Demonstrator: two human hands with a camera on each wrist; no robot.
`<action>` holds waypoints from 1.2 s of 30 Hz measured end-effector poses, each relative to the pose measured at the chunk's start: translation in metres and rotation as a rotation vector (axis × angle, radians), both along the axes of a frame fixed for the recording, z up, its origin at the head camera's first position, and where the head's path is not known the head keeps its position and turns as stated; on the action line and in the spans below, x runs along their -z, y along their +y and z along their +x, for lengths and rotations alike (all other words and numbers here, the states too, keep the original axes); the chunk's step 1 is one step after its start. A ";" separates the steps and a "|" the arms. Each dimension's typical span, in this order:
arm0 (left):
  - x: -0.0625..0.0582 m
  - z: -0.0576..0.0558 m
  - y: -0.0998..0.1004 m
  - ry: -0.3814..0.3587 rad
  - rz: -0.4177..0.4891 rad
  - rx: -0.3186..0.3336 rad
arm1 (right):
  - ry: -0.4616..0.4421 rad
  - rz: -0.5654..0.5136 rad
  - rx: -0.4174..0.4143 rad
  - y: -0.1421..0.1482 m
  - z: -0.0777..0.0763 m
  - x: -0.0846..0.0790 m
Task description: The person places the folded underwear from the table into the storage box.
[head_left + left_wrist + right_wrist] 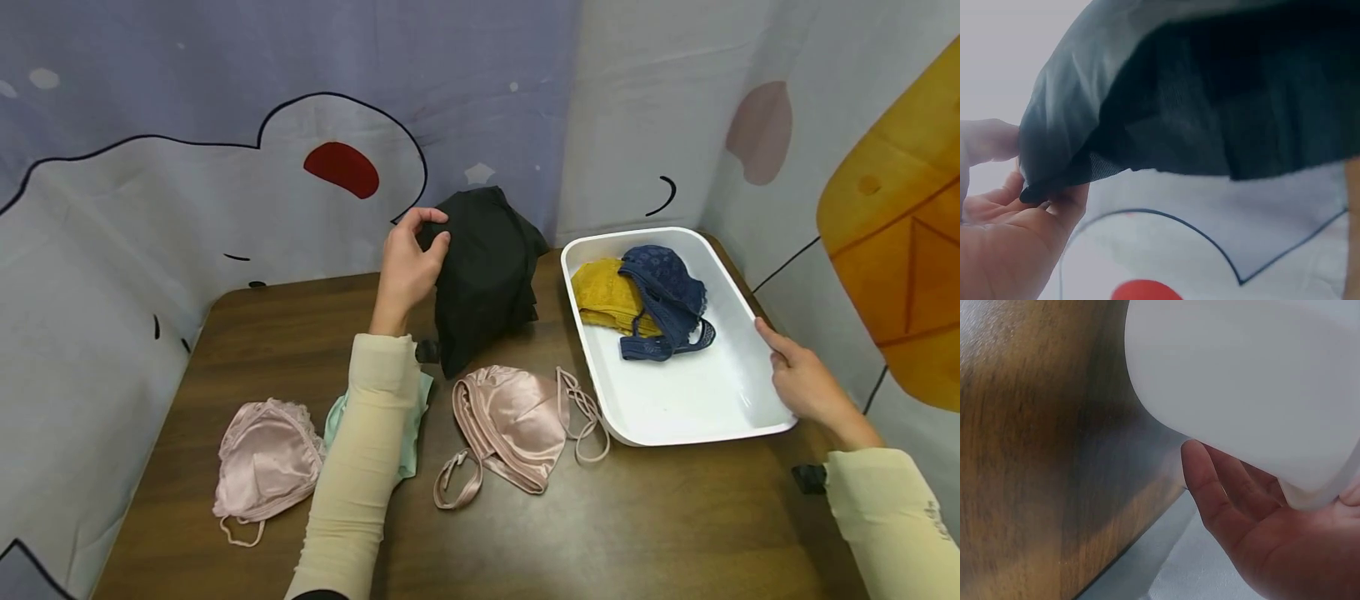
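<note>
Black draped cloth (pixel 483 275), upper centre: left hand (pixel 407 271), fingers clamped on edge, apparently suspending it. White rectangular plastic tray (pixel 701 398), right: right hand (pixel 810 382), fingers gripping rim, presumably steadying.

Black cloth (pixel 1197 106) cropped by left-wrist view, mint cloth (pixel 414 429) partly behind sleeve (pixel 367 450)

- I see a brown wood-grain table (pixel 660 525).
- Behind it, I see a printed fabric backdrop (pixel 480 75).
- On that, I make out a red patch (pixel 341 170) and an orange shape (pixel 900 242).
</note>
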State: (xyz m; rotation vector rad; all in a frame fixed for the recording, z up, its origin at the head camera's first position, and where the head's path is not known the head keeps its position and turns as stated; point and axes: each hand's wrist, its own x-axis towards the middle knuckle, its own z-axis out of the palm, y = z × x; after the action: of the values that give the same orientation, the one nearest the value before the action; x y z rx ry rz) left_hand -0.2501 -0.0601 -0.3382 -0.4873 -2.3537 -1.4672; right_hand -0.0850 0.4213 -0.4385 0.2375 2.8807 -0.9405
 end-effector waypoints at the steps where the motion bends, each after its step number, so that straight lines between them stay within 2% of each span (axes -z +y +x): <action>1: -0.003 0.001 0.002 0.012 0.011 0.008 | 0.005 0.004 -0.001 0.000 0.001 0.000; 9: -0.029 0.013 0.022 0.092 0.144 0.075 | 0.015 0.005 0.005 0.001 0.005 0.002; 14: -0.061 0.040 0.050 0.130 0.215 0.126 | 0.025 -0.001 0.005 -0.001 0.005 0.000; 16: -0.064 0.042 0.062 0.158 0.236 0.148 | 0.031 -0.007 0.000 -0.002 0.005 0.000; 21: -0.053 0.033 0.095 0.195 0.289 0.224 | 0.042 -0.017 -0.014 -0.004 0.004 0.000; 24: -0.054 0.035 0.112 0.187 0.316 0.250 | 0.049 -0.023 -0.023 -0.007 0.001 0.000; 28: -0.050 0.038 0.126 0.234 0.325 0.271 | 0.058 -0.031 -0.038 -0.011 -0.002 0.000; 33: -0.031 0.045 0.142 0.292 0.219 0.308 | 0.062 -0.036 -0.050 -0.011 -0.004 0.000; 36: -0.014 0.049 0.151 0.268 0.108 0.334 | 0.068 -0.043 -0.054 -0.011 -0.004 -0.001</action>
State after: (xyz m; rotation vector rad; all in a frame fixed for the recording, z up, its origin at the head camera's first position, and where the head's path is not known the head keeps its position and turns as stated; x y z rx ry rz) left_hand -0.2013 0.0908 -0.3244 -1.0191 -2.0425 -1.5438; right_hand -0.0889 0.4104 -0.4375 0.1259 2.9083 -1.0191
